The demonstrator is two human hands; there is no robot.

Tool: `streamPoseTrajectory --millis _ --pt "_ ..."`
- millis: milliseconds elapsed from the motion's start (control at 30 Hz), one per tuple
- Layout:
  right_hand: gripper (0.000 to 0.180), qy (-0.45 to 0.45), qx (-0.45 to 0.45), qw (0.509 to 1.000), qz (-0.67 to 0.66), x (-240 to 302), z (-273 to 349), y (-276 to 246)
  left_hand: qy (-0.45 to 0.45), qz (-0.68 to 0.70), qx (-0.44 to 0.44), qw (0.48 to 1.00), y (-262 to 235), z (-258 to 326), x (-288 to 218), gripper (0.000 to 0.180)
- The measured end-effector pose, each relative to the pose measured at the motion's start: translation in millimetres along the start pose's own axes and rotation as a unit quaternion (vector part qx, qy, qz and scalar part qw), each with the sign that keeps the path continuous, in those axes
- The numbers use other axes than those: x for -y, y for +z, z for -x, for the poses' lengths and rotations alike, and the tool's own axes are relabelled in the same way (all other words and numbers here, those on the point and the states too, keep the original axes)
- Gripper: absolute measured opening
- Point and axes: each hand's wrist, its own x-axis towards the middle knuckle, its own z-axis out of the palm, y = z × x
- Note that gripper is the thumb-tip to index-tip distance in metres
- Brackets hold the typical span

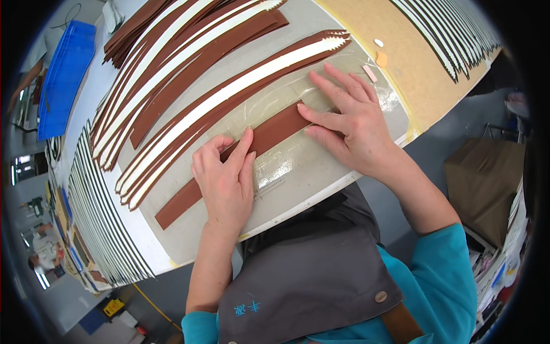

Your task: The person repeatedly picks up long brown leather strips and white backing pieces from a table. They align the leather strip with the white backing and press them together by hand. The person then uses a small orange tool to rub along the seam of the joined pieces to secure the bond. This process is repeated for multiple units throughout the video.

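A brown leather-like strip lies flat and slanting across a clear sheet on the table in front of me. My left hand holds it near its middle, with thumb and forefinger at its edges and the other fingers curled. At the strip's upper right end, the thumb and forefinger of my right hand pinch it across its width. The other right fingers stretch out over the clear sheet. Part of the strip is hidden under my left hand.
Beyond my hands lies a bundle of brown and white strips, with a bigger bundle behind it. Black-and-white strips line the left side, and more lie on a brown board. A pink block sits by my right fingers.
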Motion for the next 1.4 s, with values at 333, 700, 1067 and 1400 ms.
streamPoseTrajectory --millis 333,700,1067,1400 --pt "0.029 0.013 0.014 0.999 0.026 5.6 -3.1 0.0 0.013 0.079 -0.08 0.994 -1.5 18.8 12.8 0.028" --pt "0.033 0.015 0.035 0.999 0.033 3.4 -3.3 -2.1 0.019 0.045 -0.057 0.997 -2.5 16.8 11.2 0.029" --pt "0.03 0.014 0.019 1.0 0.016 4.6 -3.9 -0.9 0.013 0.038 -0.028 0.999 -5.4 17.7 9.5 0.034" --pt "0.03 0.008 0.026 0.999 0.026 7.2 -4.1 0.8 0.038 0.014 -0.025 0.999 -7.6 19.6 11.9 0.046"
